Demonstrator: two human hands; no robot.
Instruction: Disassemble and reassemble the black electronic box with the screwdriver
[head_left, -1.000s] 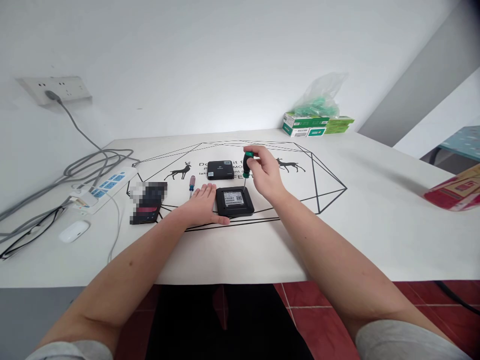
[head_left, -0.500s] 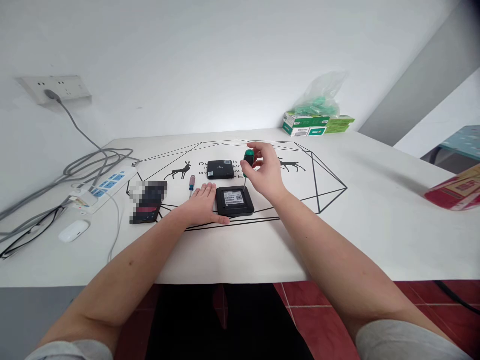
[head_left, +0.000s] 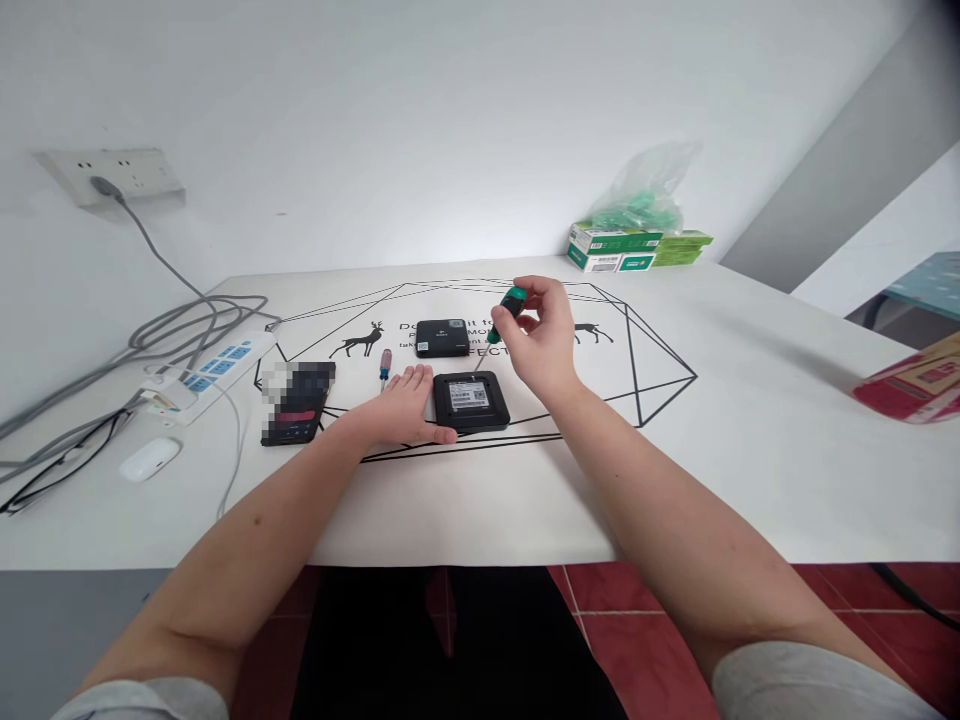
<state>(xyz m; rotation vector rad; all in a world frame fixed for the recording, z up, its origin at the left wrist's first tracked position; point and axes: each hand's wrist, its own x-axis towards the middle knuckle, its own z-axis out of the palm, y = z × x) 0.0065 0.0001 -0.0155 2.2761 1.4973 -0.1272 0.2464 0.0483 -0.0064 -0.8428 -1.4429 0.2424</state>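
Table (head_left: pixel 675 490): under everything, right-hand grip held above it. Power strip (head_left: pixel 225 375): well off left of the grip, past the phone (head_left: pixel 311 385).

Right hand (head_left: pixel 546 340): fingers curled nearly closed around the green-and-black screwdriver (head_left: pixel 514 298), thumb and fingertips on the handle. Left hand (head_left: pixel 397 410): open and flat, fingers spread, holding nothing; it's left of the grip and nearer the body, thumb at the near-left corner of the labelled black box (head_left: pixel 487 412).

Labelled black box: below and slightly left of the grip, toward the body. Flat, label up, roughly square, so no clear long axis. Smaller black box (head_left: pixel 442 338): left of the grip, just beyond the labelled one.

Change: screwdriver was near upright at the far-right corner; now it leans, tip shifted left to the far edge. My read: not square to the face, so no proper drive at this angle. Can't tell if the tip touches. Long axis slopes: handle butt up, right and away; shaft down, left and toward the body.

Small screwdriver (head_left: pixel 385 362): left of the grip, beyond the left fingers, handle away from the body.
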